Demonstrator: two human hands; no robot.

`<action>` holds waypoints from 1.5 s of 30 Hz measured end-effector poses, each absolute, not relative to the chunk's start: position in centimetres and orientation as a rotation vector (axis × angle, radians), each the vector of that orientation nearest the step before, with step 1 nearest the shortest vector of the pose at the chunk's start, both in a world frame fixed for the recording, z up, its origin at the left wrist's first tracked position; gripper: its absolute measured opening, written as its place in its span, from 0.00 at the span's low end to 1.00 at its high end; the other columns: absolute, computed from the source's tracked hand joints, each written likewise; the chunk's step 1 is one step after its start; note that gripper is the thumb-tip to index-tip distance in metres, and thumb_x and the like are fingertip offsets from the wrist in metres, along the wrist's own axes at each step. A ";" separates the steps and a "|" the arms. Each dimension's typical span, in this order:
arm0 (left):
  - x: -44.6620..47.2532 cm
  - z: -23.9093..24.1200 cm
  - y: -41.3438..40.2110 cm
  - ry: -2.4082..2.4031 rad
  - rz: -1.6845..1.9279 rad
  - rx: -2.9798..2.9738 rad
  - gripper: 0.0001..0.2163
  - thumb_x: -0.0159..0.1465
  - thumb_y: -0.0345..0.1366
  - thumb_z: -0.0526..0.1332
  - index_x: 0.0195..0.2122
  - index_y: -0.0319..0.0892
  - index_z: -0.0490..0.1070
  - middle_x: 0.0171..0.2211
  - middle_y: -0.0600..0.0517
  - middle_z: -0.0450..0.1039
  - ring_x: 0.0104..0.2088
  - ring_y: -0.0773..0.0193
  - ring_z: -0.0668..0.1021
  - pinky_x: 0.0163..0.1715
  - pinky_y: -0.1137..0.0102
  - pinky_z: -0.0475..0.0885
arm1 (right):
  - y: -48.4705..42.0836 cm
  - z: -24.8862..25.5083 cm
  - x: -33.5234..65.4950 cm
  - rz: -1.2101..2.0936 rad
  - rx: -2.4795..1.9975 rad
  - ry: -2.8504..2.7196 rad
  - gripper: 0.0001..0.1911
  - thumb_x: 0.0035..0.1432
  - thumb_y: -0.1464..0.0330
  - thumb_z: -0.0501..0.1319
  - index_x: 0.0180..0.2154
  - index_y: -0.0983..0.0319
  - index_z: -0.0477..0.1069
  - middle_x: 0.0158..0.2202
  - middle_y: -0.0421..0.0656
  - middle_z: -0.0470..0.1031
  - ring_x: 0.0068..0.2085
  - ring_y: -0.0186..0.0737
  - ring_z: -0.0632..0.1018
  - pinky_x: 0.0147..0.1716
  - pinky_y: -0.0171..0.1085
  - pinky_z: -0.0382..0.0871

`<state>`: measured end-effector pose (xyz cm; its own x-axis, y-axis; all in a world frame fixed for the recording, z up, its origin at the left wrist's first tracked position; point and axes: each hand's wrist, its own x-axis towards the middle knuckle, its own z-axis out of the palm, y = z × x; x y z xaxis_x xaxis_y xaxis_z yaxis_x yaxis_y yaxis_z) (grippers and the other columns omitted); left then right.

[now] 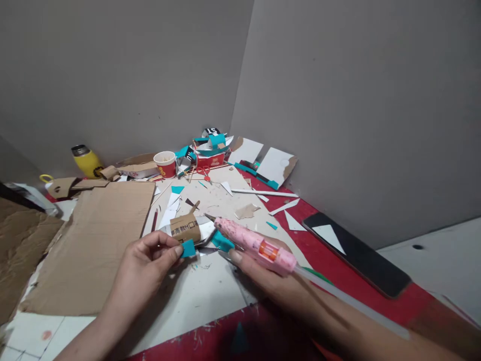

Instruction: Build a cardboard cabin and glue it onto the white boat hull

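Between the thumb and fingers of my left hand (148,263) is a small teal paper piece (189,248). My right hand (259,273) is closed around a pink hot glue gun (255,243), its nozzle pointing left and a long clear glue stick (349,301) sticking out of its back. Just beyond the teal piece lies a brown cardboard piece with printed characters (185,228), beside white paper. Another teal scrap (222,240) shows under the glue gun's nozzle. The fingers of my right hand are partly hidden behind the gun.
A large cardboard sheet (93,240) lies to the left. Along the back stand a yellow bottle (87,161), a paper cup (165,164) and a teal-and-white paper model (212,145). Red scissors (204,173) lie near them. A black phone (356,253) rests at right, among paper scraps.
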<state>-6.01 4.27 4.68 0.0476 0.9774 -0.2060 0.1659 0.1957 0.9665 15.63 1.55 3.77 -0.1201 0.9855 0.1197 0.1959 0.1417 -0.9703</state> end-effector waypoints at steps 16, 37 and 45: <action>-8.6 2.5 1.6 0.808 1.213 3.054 0.20 0.63 0.20 0.56 0.56 0.38 0.67 0.44 0.43 0.75 0.50 0.54 0.75 0.49 0.62 0.73 | 2.9 5.2 20.6 0.178 -1.713 -2.091 0.12 0.58 0.59 0.57 0.34 0.62 0.67 0.32 0.47 0.74 0.28 0.42 0.73 0.24 0.37 0.61; -5.2 5.6 1.8 1.341 1.158 1.391 0.09 0.53 0.41 0.70 0.29 0.43 0.76 0.25 0.55 0.76 0.25 0.69 0.75 0.24 0.79 0.71 | 2.2 8.3 17.4 1.042 -1.252 -1.682 0.12 0.54 0.61 0.64 0.36 0.63 0.75 0.31 0.42 0.76 0.31 0.35 0.75 0.29 0.33 0.68; -5.0 5.6 2.2 1.249 1.142 1.333 0.08 0.53 0.39 0.70 0.28 0.40 0.75 0.23 0.55 0.75 0.25 0.71 0.74 0.26 0.80 0.70 | 3.1 5.5 13.6 1.663 -1.098 -1.283 0.19 0.44 0.57 0.71 0.27 0.64 0.70 0.19 0.35 0.70 0.19 0.26 0.70 0.20 0.27 0.65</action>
<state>-4.98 2.17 5.59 0.0427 0.9988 0.0251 0.1145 -0.0298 0.9930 13.60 3.06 5.55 -0.3486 0.9197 -0.1805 -0.0587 -0.2136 -0.9752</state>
